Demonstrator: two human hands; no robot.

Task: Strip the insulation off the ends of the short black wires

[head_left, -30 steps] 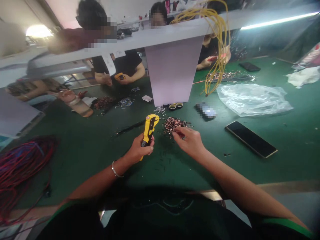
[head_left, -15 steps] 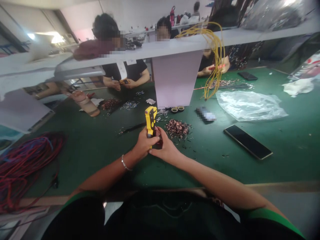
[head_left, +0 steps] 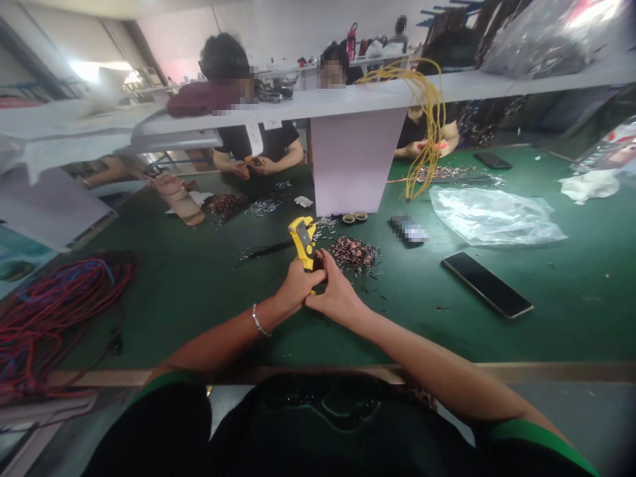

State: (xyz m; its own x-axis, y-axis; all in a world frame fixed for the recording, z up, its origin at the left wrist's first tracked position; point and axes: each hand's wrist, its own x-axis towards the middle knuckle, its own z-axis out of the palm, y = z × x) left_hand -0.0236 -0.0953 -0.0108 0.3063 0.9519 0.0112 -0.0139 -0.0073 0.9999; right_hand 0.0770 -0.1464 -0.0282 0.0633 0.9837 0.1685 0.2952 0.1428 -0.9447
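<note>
Okay so right now my left hand (head_left: 298, 286) and right hand (head_left: 338, 296) are together, both clamped on a yellow wire stripper (head_left: 303, 240) held up over the green tabletop (head_left: 149, 318). Just beside them sits a pile of cut wire bits (head_left: 354, 255), and a black phone (head_left: 487, 284) lies well off to the right.

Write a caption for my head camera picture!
Left hand grips a yellow wire stripper, right hand beside it, above a green bench.
</note>
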